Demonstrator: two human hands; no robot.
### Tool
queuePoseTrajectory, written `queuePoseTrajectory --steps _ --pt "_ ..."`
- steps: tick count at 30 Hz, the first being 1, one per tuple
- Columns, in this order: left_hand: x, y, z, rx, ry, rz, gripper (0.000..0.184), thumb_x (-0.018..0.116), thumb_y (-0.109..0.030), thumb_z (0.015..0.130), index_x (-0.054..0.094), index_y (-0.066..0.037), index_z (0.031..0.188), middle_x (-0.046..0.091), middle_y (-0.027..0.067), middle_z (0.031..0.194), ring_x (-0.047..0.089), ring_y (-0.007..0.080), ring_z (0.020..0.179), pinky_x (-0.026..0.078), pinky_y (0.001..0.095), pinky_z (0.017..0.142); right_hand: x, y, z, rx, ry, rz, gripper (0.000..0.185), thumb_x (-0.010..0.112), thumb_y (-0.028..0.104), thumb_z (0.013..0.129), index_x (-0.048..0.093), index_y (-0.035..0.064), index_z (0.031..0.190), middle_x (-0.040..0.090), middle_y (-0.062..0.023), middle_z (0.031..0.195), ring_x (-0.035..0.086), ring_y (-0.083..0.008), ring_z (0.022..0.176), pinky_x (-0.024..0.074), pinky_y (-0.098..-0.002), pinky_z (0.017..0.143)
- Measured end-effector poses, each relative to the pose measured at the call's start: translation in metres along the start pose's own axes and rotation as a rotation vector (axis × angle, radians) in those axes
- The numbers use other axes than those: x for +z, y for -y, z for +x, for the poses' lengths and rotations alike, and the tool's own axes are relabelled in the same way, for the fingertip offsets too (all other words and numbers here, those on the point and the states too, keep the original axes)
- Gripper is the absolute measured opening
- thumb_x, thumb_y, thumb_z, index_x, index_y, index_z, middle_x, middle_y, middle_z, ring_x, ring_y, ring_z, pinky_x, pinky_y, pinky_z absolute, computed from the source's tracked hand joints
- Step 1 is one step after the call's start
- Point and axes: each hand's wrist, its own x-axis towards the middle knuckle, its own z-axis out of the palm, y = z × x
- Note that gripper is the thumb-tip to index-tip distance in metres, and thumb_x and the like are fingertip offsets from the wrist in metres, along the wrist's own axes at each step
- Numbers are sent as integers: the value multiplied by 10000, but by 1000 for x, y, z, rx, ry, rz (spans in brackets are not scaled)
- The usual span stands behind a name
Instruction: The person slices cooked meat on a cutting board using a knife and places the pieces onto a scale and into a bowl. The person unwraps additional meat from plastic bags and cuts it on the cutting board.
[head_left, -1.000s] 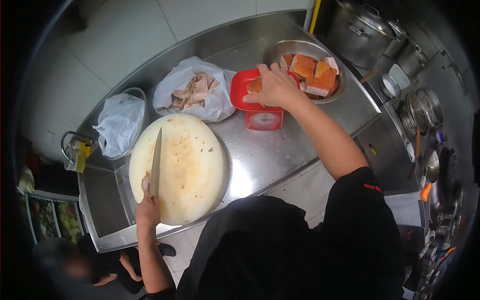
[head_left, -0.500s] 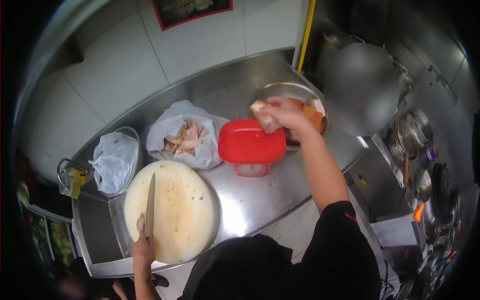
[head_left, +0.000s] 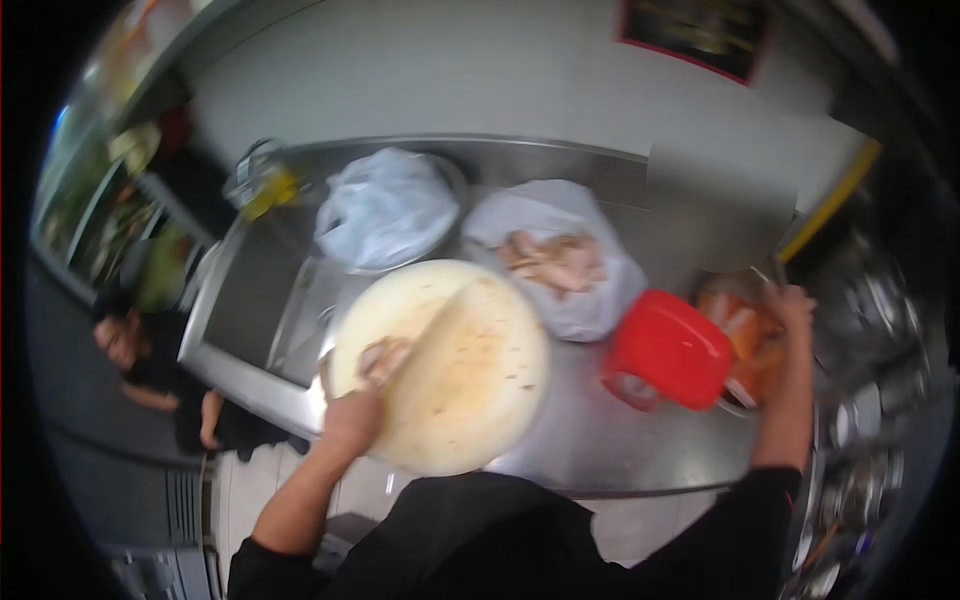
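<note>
My left hand point(head_left: 355, 420) is closed round the handle of a large knife point(head_left: 432, 335), whose blade lies over the round white cutting board point(head_left: 490, 400). A pale bit of meat point(head_left: 383, 358) shows just beyond my fingers. At the right, my right hand point(head_left: 790, 305), blurred, is at the far right rim of a metal bowl of orange-brown roasted pork pieces point(head_left: 745, 335); whether it grips anything is unclear. Between board and bowl stands a scale with a red tray point(head_left: 685, 345), nothing visible on it. An open white bag point(head_left: 600, 315) holds meat scraps point(head_left: 560, 262).
Behind the board is a plastic bag point(head_left: 385, 210) in a round container. The steel counter point(head_left: 620, 450) has a sink point(head_left: 255, 300) at its left end. A person point(head_left: 155, 370) is at the far left. Metal pots and utensils point(head_left: 870, 490) crowd the right side.
The view has swung left. My right hand has moved from above the tray's edge to the bowl's far side; the pork piece it held no longer shows in it. My left hand keeps the knife.
</note>
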Motion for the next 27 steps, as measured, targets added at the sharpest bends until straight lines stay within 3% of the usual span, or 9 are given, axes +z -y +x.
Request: queuePoseTrajectory --steps 3,6,7,9,11,12,15,17,27 --pt "15 -15 -23 88 -211 -83 204 462 -211 986 523 -81 1131 695 222 932 715 397 808 574 523 691 -51 61 -43 -575 -340 405 449 694 309 951 654 -12 1262 627 -234 1331 677 -365 1093 526 -392 962" --pt "14 -8 -40 148 -304 -260 197 510 -256 1002 529 -74 1074 686 220 873 698 417 789 558 523 699 -112 143 -173 -759 174 870 436 740 258 909 658 1 1252 669 -180 1229 674 -290 1093 548 -361 900" --pt "16 2 -43 142 -312 -331 208 519 -268 1001 536 -70 1062 684 228 864 693 425 788 554 526 703 -121 162 -211 -955 205 763 453 752 277 897 661 4 1247 667 -172 1257 671 -289 1104 540 -374 918" --pt "21 28 -47 141 -322 -482 232 536 -291 1000 549 -63 1037 681 244 847 683 440 788 545 533 711 -103 205 -276 -955 583 708 525 745 335 891 635 19 1296 638 -199 1320 630 -324 1201 503 -398 1015" --pt "22 59 -55 51 -246 -680 249 538 -283 1000 553 -35 1017 675 230 798 693 391 739 546 497 666 -35 250 -327 -1128 583 501 706 729 475 875 582 -21 1356 603 -246 1341 595 -371 1219 453 -433 1071" --pt "21 76 -59 9 -208 -778 258 539 -278 1000 556 -21 1008 671 223 774 698 366 714 547 479 643 -14 282 -350 -1135 755 424 790 703 536 871 553 -52 1377 552 -281 1406 533 -400 1305 405 -432 1127" --pt "16 119 -72 -114 6 -1001 274 541 -257 1002 552 17 991 628 156 714 665 234 631 536 379 561 3 340 -439 -897 475 479 899 668 619 849 485 -21 1454 406 -292 1515 376 -437 1411 382 -503 1134" --pt "33 146 -74 -99 53 -1112 257 535 -233 1006 547 23 983 592 106 703 620 171 601 515 324 529 -36 368 -464 -814 535 499 743 638 572 892 573 -37 1312 461 -257 1424 446 -437 1297 418 -510 1090" --pt "61 169 -64 27 152 -1164 249 557 -224 1014 525 21 985 593 77 700 593 150 524 511 299 516 -6 372 -467 -1149 480 455 271 528 29 888 606 -26 1142 490 -303 1291 521 -467 1122 476 -553 1001"
